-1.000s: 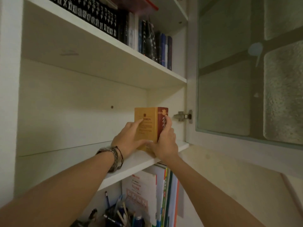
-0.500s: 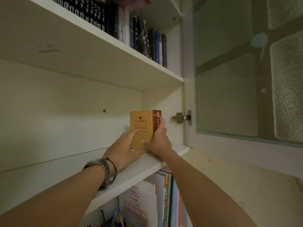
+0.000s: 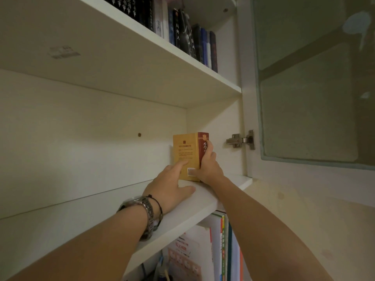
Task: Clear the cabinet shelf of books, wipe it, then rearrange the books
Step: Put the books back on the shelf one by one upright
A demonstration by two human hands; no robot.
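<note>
- One yellow book (image 3: 185,157) with a red spine stands upright on the white cabinet shelf (image 3: 113,211), at its right end, close to the cabinet's right side wall.
- Right hand (image 3: 208,165) grasps the book: fingers curled over the red spine, thumb on the yellow cover near the bottom corner.
- Left hand (image 3: 170,187) is released, grasping nothing; palm rests flat on the shelf, index finger extended and touching the yellow cover low down.
- Left wrist carries a metal watch (image 3: 145,213) and a thin dark cord.
- Upper shelf holds a row of dark books (image 3: 182,31), upright.
- Below the shelf: more upright books (image 3: 221,250), white, green and orange spines.
- Cabinet door (image 3: 312,82) with frosted glass stands open at right; metal hinge (image 3: 240,139) on the side wall, just right of the yellow book.
</note>
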